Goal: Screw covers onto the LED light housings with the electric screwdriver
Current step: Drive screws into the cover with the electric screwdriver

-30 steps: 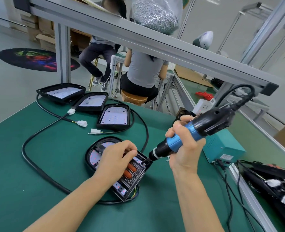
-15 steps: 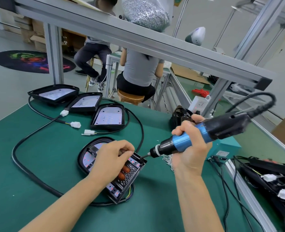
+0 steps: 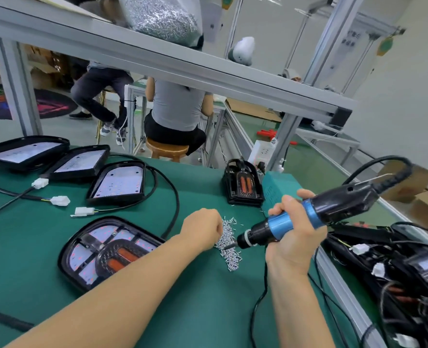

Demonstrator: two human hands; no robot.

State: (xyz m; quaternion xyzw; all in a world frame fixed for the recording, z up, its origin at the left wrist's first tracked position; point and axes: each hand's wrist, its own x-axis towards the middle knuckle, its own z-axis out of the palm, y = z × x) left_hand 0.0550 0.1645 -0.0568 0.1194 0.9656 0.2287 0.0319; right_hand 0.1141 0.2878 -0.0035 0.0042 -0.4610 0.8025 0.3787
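Note:
A black LED light housing (image 3: 82, 249) lies on the green mat (image 3: 44, 234) at the front left, with a black cover with orange slots (image 3: 122, 254) resting on it. My left hand (image 3: 203, 228) is to its right, fingers curled down on a pile of small silver screws (image 3: 229, 257); what the fingers hold is hidden. My right hand (image 3: 293, 242) grips the blue and black electric screwdriver (image 3: 333, 207), tilted down to the left, with its bit tip touching the screw pile.
Three open housings (image 3: 119, 184) with white LED boards lie at the back left, with black cables (image 3: 172, 197) and white connectors. Another cover (image 3: 243, 184) leans on a teal power box (image 3: 278, 187). More housings (image 3: 408, 285) are stacked at the right. People sit beyond the bench.
My left hand has left the cover and moved right to the screw pile. My right hand has swung the screwdriver away from the housing, bit now at the pile.

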